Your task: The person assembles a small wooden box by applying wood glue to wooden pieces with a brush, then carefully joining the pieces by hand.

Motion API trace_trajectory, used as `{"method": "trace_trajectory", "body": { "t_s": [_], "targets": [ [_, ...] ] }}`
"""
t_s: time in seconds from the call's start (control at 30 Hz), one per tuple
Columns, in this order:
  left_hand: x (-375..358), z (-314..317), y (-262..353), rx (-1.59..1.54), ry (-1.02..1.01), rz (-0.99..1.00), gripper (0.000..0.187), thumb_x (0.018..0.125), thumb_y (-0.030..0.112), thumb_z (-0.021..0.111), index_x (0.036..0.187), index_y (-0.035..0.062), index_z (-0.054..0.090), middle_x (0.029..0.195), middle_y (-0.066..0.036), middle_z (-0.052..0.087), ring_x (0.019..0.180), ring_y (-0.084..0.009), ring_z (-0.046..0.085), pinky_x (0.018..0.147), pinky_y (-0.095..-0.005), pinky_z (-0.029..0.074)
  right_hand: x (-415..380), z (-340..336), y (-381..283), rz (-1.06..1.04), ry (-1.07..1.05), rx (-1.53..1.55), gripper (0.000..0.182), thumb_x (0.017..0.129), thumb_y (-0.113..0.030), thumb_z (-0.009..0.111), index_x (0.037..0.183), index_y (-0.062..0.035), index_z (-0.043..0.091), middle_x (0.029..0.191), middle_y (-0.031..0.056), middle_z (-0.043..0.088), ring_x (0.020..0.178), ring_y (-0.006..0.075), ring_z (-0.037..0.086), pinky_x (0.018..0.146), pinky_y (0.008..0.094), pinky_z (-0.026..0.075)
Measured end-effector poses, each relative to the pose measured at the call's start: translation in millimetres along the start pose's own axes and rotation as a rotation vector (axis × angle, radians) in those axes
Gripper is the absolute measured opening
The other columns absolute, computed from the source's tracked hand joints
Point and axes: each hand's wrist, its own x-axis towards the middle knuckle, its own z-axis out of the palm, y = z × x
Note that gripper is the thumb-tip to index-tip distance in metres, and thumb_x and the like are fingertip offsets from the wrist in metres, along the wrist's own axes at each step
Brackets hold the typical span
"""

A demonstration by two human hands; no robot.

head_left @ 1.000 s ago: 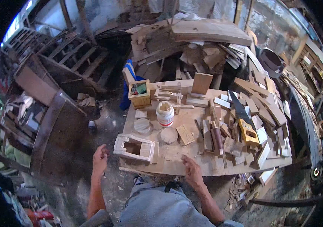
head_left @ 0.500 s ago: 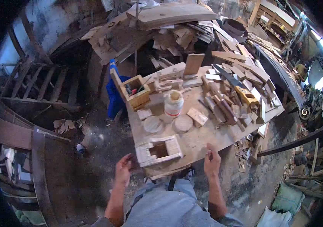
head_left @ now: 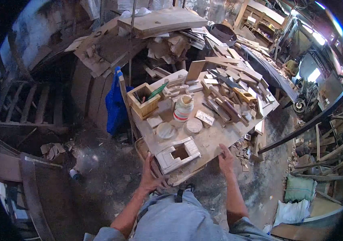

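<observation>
At the near corner of the workbench (head_left: 215, 141) lies a pale wooden frame (head_left: 165, 161) with a stepped, roughly square opening. My left hand (head_left: 151, 176) is beside its left side, open, with thumb and fingers apart around the frame's near left corner. By the bench's front edge, to the right of the frame, is my right hand (head_left: 226, 160), its fingers loosely bent and no object visible in them. Beyond the frame lie two round wooden discs, the left disc (head_left: 166, 130) and the right disc (head_left: 194, 125), with a white-and-red jar (head_left: 182, 109) standing behind them.
A wooden box (head_left: 146, 107) holding tools stands at the bench's left edge. Offcuts (head_left: 235, 86) and a yellow-handled saw (head_left: 245, 95) are heaped at the right. Blue cloth (head_left: 117, 106) hangs at the left. A dark curved bar (head_left: 300, 130) crosses the right side.
My left hand has moved in to the frame's near left corner and spread its fingers. My right hand stays near the bench's front edge. The view has turned, shifting the bench leftward.
</observation>
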Motion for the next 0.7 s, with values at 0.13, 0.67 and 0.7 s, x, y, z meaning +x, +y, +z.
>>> {"method": "trace_trajectory", "body": {
  "t_s": [0.13,0.67,0.7],
  "targets": [
    [-0.9,3.0,-4.3,-0.076,0.013,-0.024,0.133,0.064,0.020,0.099,0.164,0.0071,0.012,0.158,-0.021,0.036,0.148,-0.0333,0.037,0.123,-0.0454,0.030,-1.8,-0.6,-3.1,0.065,-0.004,-0.024,0.051,0.084,0.010,0.058,0.133,-0.0046,0.064,0.119,0.0151,0.071,0.104,0.0245,0.070,0.089,0.0339,0.054],
    [-61.5,-88.1,30.3,0.326,0.884,-0.283,0.023,0.106,0.022,0.061,0.102,0.0007,0.068,0.071,0.002,0.053,0.062,-0.0073,0.047,0.057,-0.0276,0.042,77.7,-21.2,8.6,-0.166,0.065,-0.222,0.042,0.090,0.004,0.057,0.131,-0.0042,0.061,0.121,0.0172,0.068,0.105,0.0331,0.069,0.091,0.0417,0.054],
    [-62.6,-91.5,35.2,0.357,0.933,-0.241,0.024,0.107,0.023,0.060,0.100,0.0010,0.067,0.069,0.003,0.052,0.060,-0.0068,0.046,0.056,-0.0275,0.040,97.3,-23.7,0.5,-0.172,0.062,-0.266,0.043,0.088,0.002,0.058,0.131,-0.0027,0.060,0.126,0.0176,0.066,0.113,0.0356,0.065,0.096,0.0446,0.053]
  ]
}}
